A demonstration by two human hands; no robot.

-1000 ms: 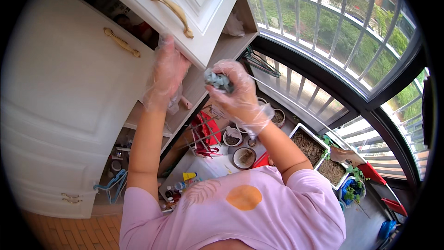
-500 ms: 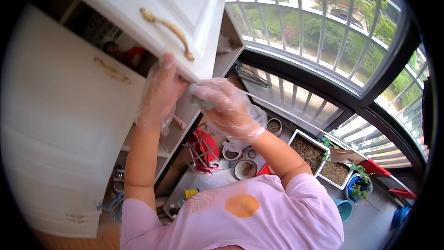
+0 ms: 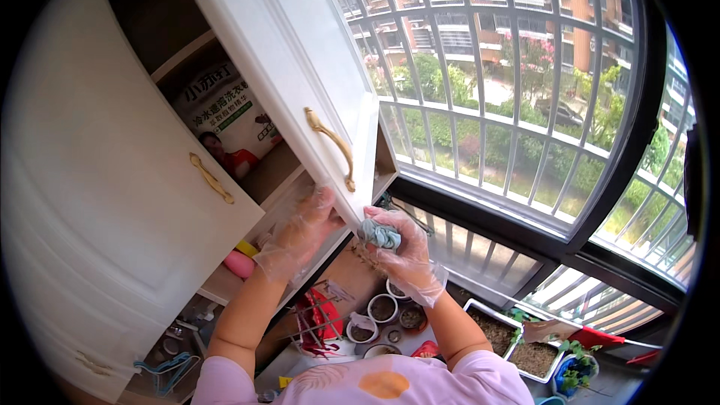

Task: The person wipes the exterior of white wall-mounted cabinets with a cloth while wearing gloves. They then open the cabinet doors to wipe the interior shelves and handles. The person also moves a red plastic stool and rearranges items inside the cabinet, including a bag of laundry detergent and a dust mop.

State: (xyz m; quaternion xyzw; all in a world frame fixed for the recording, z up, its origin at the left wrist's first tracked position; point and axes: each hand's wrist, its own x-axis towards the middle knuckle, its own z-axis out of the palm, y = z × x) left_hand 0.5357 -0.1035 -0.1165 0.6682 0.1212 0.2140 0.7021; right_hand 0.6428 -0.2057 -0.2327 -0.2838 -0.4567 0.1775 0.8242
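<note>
Crumpled blue-grey cloth [image 3: 379, 235]: bunched into a wad, pressed against the lower corner of the open white cabinet door [image 3: 289, 67], clenched in the right hand [image 3: 397, 251]. Both hands wear thin clear plastic gloves. White cabinet door carries a curved brass handle [image 3: 331, 145] and swings out over the hands, hiding part of the shelf behind it. Second white door [image 3: 97, 202], to the left, with its own brass handle [image 3: 211, 178]. Between the doors, on the cabinet shelf: a large printed bag [image 3: 225, 116], standing upright; lower down, a pink rounded object [image 3: 240, 263] with something yellow just beside it. Below the hands: several small round pots of soil [image 3: 382, 307], red-handled tools in a red holder [image 3: 315, 319], rectangular white planters with soil [image 3: 525, 345]. Beyond: curved window with metal bars [image 3: 517, 67]. Left hand [image 3: 300, 236]: raised, fingers spread and slack, palm resting against the underside edge of the open door, gripping nothing that can be seen. Right hand: raised beside it, fingers curled tight round the cloth, wrist bent back.
</note>
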